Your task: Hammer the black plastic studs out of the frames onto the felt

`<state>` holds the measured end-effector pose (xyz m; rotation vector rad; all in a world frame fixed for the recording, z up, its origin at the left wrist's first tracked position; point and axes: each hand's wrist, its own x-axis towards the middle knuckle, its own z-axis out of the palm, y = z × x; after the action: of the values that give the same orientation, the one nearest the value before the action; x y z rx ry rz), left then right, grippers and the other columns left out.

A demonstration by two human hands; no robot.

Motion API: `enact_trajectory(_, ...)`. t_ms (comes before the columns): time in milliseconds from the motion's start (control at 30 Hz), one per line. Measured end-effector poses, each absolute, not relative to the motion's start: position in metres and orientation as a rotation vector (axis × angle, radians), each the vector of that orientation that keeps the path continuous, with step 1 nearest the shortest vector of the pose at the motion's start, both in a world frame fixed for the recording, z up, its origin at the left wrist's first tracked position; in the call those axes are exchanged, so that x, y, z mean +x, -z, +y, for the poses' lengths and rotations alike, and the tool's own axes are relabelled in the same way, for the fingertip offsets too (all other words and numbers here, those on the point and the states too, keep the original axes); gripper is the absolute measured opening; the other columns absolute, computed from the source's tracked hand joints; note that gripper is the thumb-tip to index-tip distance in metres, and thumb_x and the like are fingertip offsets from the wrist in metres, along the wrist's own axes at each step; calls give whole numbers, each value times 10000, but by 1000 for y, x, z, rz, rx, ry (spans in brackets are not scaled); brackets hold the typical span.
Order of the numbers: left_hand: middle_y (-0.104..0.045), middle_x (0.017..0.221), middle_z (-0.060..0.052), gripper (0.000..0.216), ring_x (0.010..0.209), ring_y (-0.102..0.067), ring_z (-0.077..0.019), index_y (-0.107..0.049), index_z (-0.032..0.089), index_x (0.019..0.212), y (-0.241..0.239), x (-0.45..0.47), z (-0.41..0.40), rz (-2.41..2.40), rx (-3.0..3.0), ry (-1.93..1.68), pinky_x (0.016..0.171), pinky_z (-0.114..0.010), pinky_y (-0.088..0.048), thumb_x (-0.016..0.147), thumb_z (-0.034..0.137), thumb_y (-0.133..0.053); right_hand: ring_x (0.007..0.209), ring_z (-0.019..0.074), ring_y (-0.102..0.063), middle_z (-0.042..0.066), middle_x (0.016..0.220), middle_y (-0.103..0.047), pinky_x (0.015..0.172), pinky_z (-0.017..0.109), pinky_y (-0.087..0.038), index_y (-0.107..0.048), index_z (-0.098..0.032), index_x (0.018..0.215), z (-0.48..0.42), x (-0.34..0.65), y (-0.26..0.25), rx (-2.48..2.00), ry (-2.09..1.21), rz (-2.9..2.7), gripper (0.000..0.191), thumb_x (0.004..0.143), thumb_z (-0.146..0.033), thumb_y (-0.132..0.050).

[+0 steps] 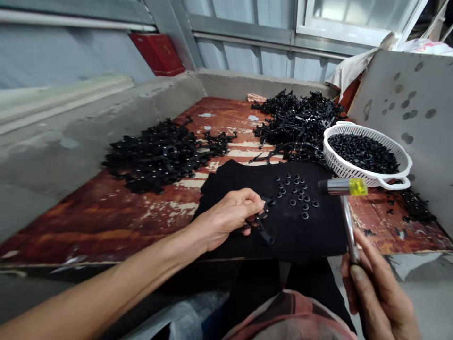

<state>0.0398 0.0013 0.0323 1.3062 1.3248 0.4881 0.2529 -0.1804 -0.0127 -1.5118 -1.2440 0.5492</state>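
Note:
My left hand [228,215] rests on a black cloth [318,231], its fingers pinched on a small black plastic part [260,225]. Several small black rings [295,191] lie scattered on the cloth just right of those fingers. My right hand [378,295] grips the metal handle of a small hammer [348,189] with a yellow and black head, held raised above the cloth's right side.
A white colander [375,178] of black pieces stands at the right. Two heaps of black plastic parts lie on the worn red table [106,217], one at the left [159,153], one at the back [297,120]. A grey board [406,75] stands at the right.

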Motion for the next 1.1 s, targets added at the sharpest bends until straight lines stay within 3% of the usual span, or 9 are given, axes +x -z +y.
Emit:
enact_trajectory(67,-553,805,-9,307,705,-553,-150,-518,181,864,-30,29,-1,1400,1347,-567,515,-252,-511,668,385,-636,488,107,-544,-3,755,-638,417,177,-477,-489,-371,1445,-183,246,19,-1539,-716,-965,476,975,-351,-556)
enact_trajectory(200,-525,1071,-78,334,954,-588,-232,-526,191,1070,-19,9,-9,1486,1800,-628,728,-408,-574,757,301,-563,447,80,-471,-33,710,-596,385,165,-411,-499,-379,1421,-179,238,24,-1547,-862,-707,523,923,-500,-601)
enact_trajectory(300,-501,1265,-107,357,1170,-495,-286,-587,231,1161,-12,-1,-11,1286,2522,-589,938,-496,-490,822,157,-508,444,72,-457,-38,700,-596,386,158,-397,-536,-384,1382,-175,236,22,-1537,-867,-674,527,887,-537,-634)
enact_trajectory(433,-534,1372,-80,349,1292,-386,-319,-644,225,1030,-14,-6,-1,817,3104,-309,1037,-535,-370,821,10,-467,454,66,-448,-55,672,-571,396,138,-387,-554,-409,1351,-173,234,22,-1532,-897,-638,511,870,-555,-648)
enact_trajectory(533,-603,1307,-61,311,1276,-398,-317,-634,208,971,-18,-5,12,656,3176,-188,1022,-522,-340,835,-4,-451,463,59,-452,-51,677,-585,414,126,-387,-562,-401,1344,-174,234,24,-1534,-916,-610,513,864,-554,-657)
enact_trajectory(633,-644,1081,-80,223,1094,-492,-274,-607,190,907,-20,-1,25,710,3074,-218,945,-478,-366,931,105,-402,461,62,-452,-46,684,-593,413,131,-391,-541,-380,1373,-174,235,26,-1543,-933,-584,568,849,-555,-673)
enact_trajectory(733,-582,914,-60,286,879,-495,-217,-565,189,838,-20,5,35,907,2853,-274,839,-424,-388,991,270,-338,454,73,-459,-36,708,-601,394,152,-394,-541,-366,1384,-173,236,28,-1532,-959,-528,589,842,-545,-687)
enact_trajectory(800,-558,892,-36,296,843,-486,-201,-556,203,846,-23,11,40,975,2703,-248,807,-394,-382,989,327,-329,447,74,-458,-20,748,-624,384,165,-397,-574,-363,1359,-171,236,28,-1491,-978,-509,554,843,-523,-695)
enact_trajectory(1100,-479,707,25,274,745,-504,-174,-487,219,788,-40,30,43,1106,2423,19,760,-338,-351,948,369,-322,420,87,-489,4,776,-677,369,194,-434,-615,-344,1338,-172,242,28,-1434,-1032,-531,529,835,-457,-731)
